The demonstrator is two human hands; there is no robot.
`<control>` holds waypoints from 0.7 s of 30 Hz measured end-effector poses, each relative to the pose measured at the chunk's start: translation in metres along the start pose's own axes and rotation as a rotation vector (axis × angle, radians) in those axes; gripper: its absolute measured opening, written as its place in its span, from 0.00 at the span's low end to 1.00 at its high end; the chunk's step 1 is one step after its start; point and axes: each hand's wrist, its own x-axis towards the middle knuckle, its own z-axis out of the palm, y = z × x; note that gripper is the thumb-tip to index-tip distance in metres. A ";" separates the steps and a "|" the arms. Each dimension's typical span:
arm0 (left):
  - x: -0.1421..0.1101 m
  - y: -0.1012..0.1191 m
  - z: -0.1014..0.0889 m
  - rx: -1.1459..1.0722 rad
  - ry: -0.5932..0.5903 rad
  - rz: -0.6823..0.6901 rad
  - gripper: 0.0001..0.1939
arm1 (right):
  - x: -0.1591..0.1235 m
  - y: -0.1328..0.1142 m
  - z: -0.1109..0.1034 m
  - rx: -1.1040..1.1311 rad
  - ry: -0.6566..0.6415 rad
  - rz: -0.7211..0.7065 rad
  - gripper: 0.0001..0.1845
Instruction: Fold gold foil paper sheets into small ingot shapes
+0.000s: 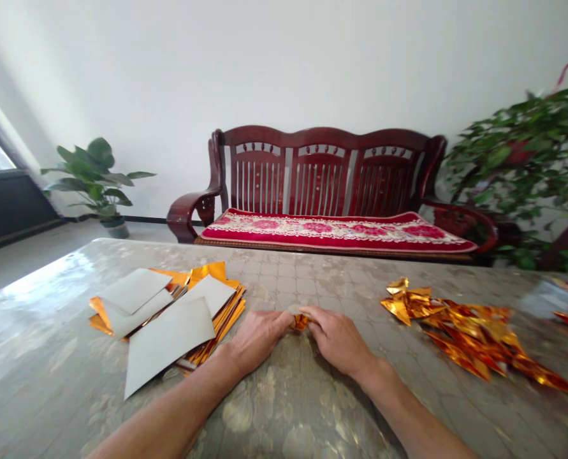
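Observation:
Between my two hands, low over the table, is a small folded piece of gold foil paper (301, 322). My left hand (261, 335) pinches its left side, and my right hand (335, 338) grips its right side with the fingertips. Much of the paper is hidden behind the fingers. Left of my left hand lies a loose stack of foil paper sheets (173, 328), some with the pale back up and others showing gold edges. To the right of my right hand is a heap of folded gold foil pieces (475, 328) with pointed ends.
A patterned, shiny cover lies over the table (284, 408). At the right edge is a clear plastic bag (549, 298) near more foil. Behind the table stands a dark red wooden bench (319, 172) with a red floral cushion (331, 229). Potted plants (97, 178) flank it.

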 end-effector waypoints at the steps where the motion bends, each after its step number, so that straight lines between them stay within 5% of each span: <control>1: 0.000 0.000 0.000 -0.012 0.003 -0.005 0.08 | 0.000 -0.001 0.000 0.005 -0.009 -0.007 0.21; 7: -0.001 0.004 0.004 -0.226 0.071 -0.191 0.08 | 0.001 -0.003 -0.003 0.023 -0.026 0.016 0.17; 11: 0.001 0.001 0.008 -0.375 0.145 -0.309 0.18 | 0.001 -0.002 -0.002 0.000 -0.013 0.016 0.16; 21: 0.007 -0.003 0.009 -0.434 0.113 -0.301 0.11 | 0.004 -0.002 -0.002 0.061 0.000 0.045 0.15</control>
